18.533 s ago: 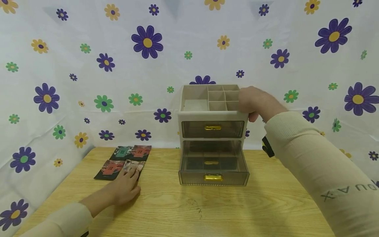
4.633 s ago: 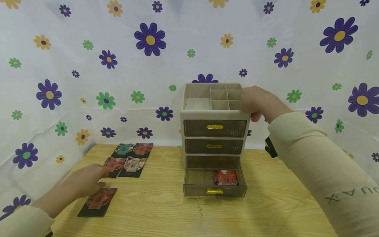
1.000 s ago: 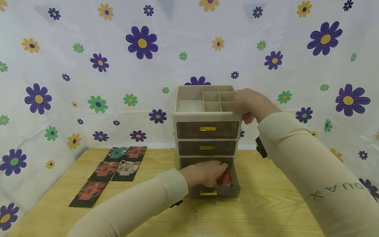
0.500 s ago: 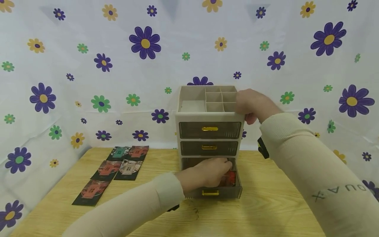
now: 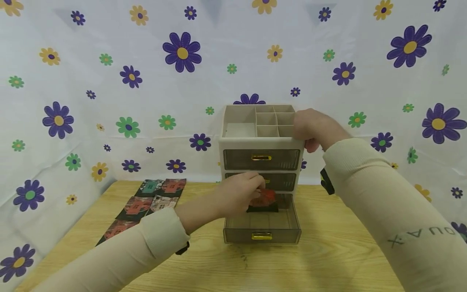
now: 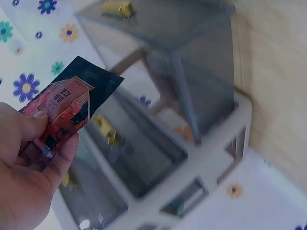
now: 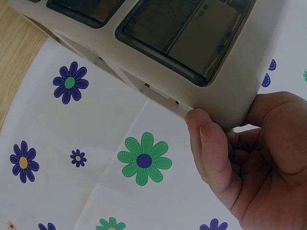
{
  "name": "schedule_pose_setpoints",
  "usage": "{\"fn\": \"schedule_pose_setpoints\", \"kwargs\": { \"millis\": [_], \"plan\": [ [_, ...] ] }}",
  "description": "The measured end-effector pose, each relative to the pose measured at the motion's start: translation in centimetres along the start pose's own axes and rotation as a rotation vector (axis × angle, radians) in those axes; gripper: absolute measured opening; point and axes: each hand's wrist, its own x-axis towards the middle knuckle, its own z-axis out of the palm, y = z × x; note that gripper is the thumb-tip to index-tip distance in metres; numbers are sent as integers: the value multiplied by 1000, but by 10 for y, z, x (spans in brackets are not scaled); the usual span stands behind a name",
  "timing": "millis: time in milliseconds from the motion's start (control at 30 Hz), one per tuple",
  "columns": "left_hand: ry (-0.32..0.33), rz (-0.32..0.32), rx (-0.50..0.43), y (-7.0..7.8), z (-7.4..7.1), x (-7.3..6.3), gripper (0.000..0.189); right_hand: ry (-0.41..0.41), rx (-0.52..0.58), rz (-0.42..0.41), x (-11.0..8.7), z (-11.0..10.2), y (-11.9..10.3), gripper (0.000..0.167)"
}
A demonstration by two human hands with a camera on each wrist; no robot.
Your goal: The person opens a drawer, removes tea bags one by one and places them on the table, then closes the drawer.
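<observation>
My left hand pinches a red and black packet by one end, thumb on top in the left wrist view. It hangs just above the pulled-out bottom drawer, where no other packet shows. This drawer belongs to a beige desktop drawer organizer with smoky clear fronts and gold handles. At the organizer's top right corner, my right hand grips the edge; in the right wrist view its thumb and fingers curl round that corner.
Several flat packets, red, teal and pale with dark ends, lie on the wooden table at the left, partly hidden by my left sleeve. The upper two drawers are closed. A flower-printed cloth hangs behind.
Earlier the middle drawer stood out; now the bottom one does. A red packet lay in it and my left hand reached in; the packet is now lifted up and leftward. The right hand stays put.
</observation>
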Motion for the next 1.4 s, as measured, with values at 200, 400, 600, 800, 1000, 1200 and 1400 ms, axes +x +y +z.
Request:
{"fn": "schedule_pose_setpoints", "kwargs": {
  "millis": [200, 400, 600, 800, 1000, 1200, 1400],
  "plan": [
    [30, -36, 64, -11, -31, -20, 9, -6, -12, -5, 1, 0, 1, 22],
    [12, -80, 87, -32, -52, -53, 9, -4, -17, 0, 3, 0, 0, 21],
    [-95, -177, 60, -59, -59, -93, 15, -14, -28, 5, 5, -2, 1, 20],
    [-226, -255, 35, -80, -58, -125, 14, -13, -20, 1, 6, -3, 1, 23],
    [-358, -290, -55, -105, -39, -153, 20, -16, -12, 3, 6, -2, 1, 23],
    [-371, -312, 1, -125, -15, -179, 21, -18, -8, 1, 6, -2, 0, 22],
    [-282, -337, 150, -130, 2, -198, 13, -17, 4, -2, 5, -2, -2, 23]
  ]
}}
